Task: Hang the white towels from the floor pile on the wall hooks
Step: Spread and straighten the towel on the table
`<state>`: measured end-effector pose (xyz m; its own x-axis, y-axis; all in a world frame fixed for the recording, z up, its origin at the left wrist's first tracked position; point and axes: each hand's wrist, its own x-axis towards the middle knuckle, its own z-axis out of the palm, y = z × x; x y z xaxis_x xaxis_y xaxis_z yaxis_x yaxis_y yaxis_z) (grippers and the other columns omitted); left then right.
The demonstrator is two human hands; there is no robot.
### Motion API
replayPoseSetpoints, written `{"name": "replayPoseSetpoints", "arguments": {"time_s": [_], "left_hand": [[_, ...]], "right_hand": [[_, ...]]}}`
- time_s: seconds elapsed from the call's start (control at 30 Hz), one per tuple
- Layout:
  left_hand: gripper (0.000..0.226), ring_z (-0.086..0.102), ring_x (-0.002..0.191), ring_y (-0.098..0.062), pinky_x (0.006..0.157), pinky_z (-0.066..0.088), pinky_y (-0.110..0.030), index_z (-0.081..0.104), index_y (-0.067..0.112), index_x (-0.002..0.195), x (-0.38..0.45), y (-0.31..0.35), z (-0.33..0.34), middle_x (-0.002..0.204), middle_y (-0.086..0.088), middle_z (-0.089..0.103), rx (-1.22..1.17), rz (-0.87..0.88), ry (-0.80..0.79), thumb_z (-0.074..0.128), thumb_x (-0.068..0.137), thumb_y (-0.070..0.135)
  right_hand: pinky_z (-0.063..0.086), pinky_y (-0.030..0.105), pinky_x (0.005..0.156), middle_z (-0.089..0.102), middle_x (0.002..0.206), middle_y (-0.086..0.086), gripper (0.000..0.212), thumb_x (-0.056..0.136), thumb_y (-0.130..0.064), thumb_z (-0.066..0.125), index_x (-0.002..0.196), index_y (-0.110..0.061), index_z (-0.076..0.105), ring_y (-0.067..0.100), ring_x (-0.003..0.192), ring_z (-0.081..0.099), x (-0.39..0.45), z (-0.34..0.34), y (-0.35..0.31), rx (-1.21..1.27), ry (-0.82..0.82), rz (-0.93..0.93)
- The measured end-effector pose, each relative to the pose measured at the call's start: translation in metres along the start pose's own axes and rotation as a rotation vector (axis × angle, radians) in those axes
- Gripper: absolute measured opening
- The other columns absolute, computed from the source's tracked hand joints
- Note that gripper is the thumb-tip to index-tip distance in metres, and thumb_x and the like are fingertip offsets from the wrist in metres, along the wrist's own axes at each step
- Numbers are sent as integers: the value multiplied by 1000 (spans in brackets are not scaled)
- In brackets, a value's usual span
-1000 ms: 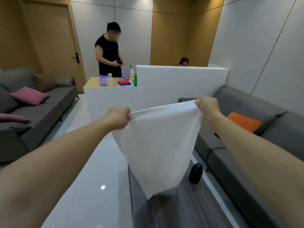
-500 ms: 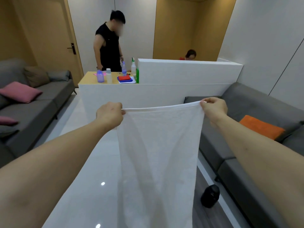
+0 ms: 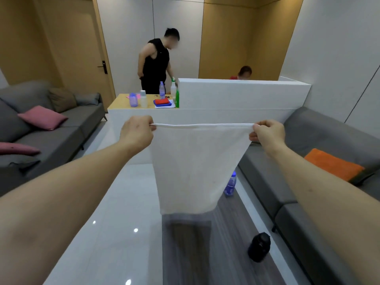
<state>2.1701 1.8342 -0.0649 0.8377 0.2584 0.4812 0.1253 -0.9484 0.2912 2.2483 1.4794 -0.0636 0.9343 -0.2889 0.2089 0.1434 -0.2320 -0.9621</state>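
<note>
**Towel stretched flat, hooks not yet in sight**

Since a second ago the top hem has gone from sagging to taut and level, and the hands have drawn further apart; the cloth hangs squarer, no longer tapering to a point.

Landmark: white counter [image 3: 236,112]. Left of it, a grey sofa with a pink cushion [image 3: 42,117]. In front of it, the left hand [image 3: 136,131] has its fingers curled tight, pinching the left corner of the white towel [image 3: 195,167]. The towel's long axis runs straight down from the hem, its bottom edge clear of the floor. The right hand [image 3: 267,133] pinches the other corner the same way. Both hands are level, neither nearer the counter.

No wall hooks or floor pile are visible, so which hand leads cannot be told.
</note>
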Motion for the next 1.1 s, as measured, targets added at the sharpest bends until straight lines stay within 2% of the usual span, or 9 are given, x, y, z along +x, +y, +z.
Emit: {"name": "replayPoseSetpoints", "arguments": {"time_s": [0.17,0.33,0.5,0.7,0.83,0.9,0.97,1.03,1.1], "left_hand": [[12,51,76,-27,65,37,-29,68,19,83,-118,20,12,82,-10,64,6,-95,-101,60,90,15],[15,54,77,-24,63,35,-29,70,14,86,-264,40,47,80,-6,63,65,-160,-307,57,93,18],[16,56,79,-19,67,38,-25,72,15,92,-397,53,84,87,-2,63,95,-215,-566,58,95,22],[17,55,75,-15,64,38,-22,72,16,90,-545,51,105,82,1,62,64,-237,-802,59,93,26],[13,57,77,-14,65,41,-21,71,17,93,-632,44,107,86,2,63,58,-215,-1008,63,90,27],[16,58,77,-16,65,41,-23,71,15,91,-668,41,103,85,0,64,53,-209,-1088,64,89,30],[17,60,80,-19,67,43,-24,71,14,89,-697,37,98,87,-3,67,41,-224,-1109,66,86,30],[18,61,81,-20,68,46,-24,72,14,89,-716,33,93,88,-4,69,29,-236,-1109,66,85,31],[18,62,81,-20,70,47,-24,72,15,90,-720,31,91,88,-4,68,20,-250,-1092,66,86,31]], "right_hand": [[54,30,54,63,68,13,16,82,0,58,71,-8,65,22,55,61,-62,-70,67,-49,-153,78],[58,42,65,65,68,16,18,81,2,57,68,-7,66,27,59,61,-145,-131,155,-147,-242,245],[59,39,65,67,71,20,22,80,5,54,68,-6,69,27,61,62,-235,-194,235,-304,-349,430],[61,47,69,69,66,18,19,77,-1,56,71,-8,72,29,62,67,-349,-267,315,-448,-364,610],[62,43,67,70,69,17,14,78,-4,60,74,-8,73,29,63,68,-430,-310,343,-528,-374,715],[60,36,59,70,73,18,14,79,-4,59,74,-8,72,28,63,68,-468,-326,347,-567,-386,739],[59,35,56,70,73,20,14,79,-4,58,73,-7,71,29,63,67,-499,-339,347,-601,-388,759],[61,42,62,69,72,22,14,80,-2,57,75,-3,71,31,63,65,-519,-346,346,-594,-375,775],[61,41,63,70,73,21,15,82,-4,57,78,-2,71,29,64,65,-527,-347,343,-590,-366,769]]}}
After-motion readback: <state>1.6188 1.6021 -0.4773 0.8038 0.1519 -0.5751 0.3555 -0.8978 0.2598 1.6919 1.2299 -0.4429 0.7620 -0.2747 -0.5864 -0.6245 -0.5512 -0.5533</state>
